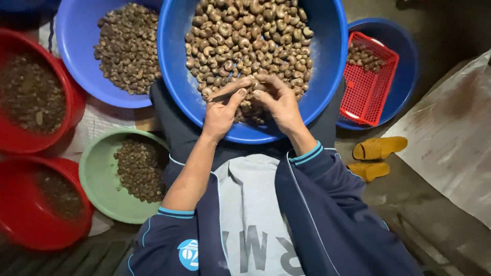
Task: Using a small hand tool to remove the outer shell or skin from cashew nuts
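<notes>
Over the big blue basin point(327, 56) on the lap, left hand point(221, 110) and right hand point(279, 102) each pinched a cashew nut point(250, 84), grip clenched. Basin stayed heaped; green bowl point(94, 176) held a small sorted pile, so most work remained.

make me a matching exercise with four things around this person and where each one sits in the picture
Things:
1. green bowl
2. red mesh basket
3. yellow sandals
4. large blue basin

Places:
A. on the floor at the right, beside the person's right sleeve
B. on the person's lap, under both hands
C. at the left, below the smaller blue basin, beside the left arm
D. tilted inside a blue basin at the right

Pairs: 1-C, 2-D, 3-A, 4-B
</notes>
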